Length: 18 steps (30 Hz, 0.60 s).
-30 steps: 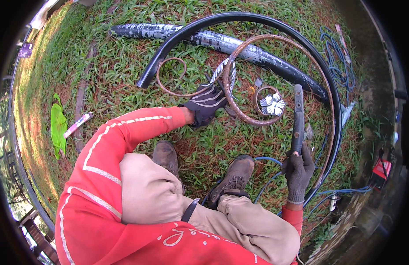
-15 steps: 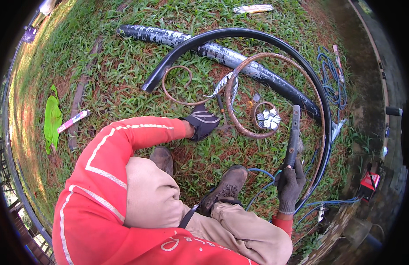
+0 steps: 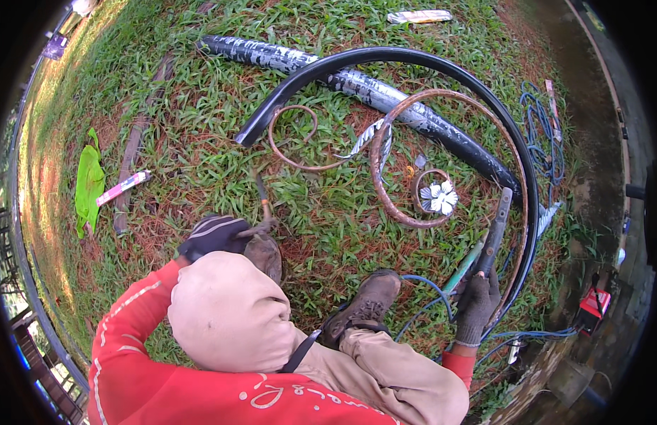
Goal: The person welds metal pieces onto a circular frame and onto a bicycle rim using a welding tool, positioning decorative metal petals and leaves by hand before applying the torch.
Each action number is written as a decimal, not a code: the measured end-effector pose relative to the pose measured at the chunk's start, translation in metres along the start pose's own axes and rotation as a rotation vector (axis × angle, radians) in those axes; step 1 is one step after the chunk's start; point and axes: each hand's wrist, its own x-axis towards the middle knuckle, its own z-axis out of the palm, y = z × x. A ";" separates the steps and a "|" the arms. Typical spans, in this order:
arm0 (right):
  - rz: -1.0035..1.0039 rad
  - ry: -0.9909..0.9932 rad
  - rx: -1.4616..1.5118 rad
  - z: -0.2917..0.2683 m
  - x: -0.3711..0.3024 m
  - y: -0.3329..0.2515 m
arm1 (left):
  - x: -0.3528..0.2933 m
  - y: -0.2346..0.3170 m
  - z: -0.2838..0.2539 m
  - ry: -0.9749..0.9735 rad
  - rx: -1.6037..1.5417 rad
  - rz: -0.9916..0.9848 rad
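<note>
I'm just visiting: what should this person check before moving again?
1. Left hand and right hand gloved: ok.
2. Dark bar held in the right hand: ok.
3. Firm left-hand grip on the hammer: cannot tell, fingers partly hidden.
4. Blue cable well away from the right boot: not ok, it runs right beside it.
5. Rusty scroll clear of the scratched pole: not ok, they cross.

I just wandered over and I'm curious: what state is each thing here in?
Tool: held, left hand
Left hand: gloved, gripping
Dark bar: held, right hand
Right hand: gloved, gripping
Straight pipe: lying down, patchy
Curved pipe: bent, crossing the straight pipe
Curled rod: rusty
Flower: petals spread
Blue cord: loosely coiled
Green cloth: crumpled
</note>
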 end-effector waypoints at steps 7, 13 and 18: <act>0.034 -0.003 -0.010 0.002 0.024 -0.009 | -0.158 -0.081 0.062 0.517 -0.482 -0.778; -0.168 0.128 -0.366 -0.022 0.056 -0.029 | -0.216 -0.175 0.081 0.931 -0.170 -0.968; -0.200 0.189 -0.435 -0.048 0.065 -0.054 | -0.250 -0.224 0.072 1.149 -0.188 -0.919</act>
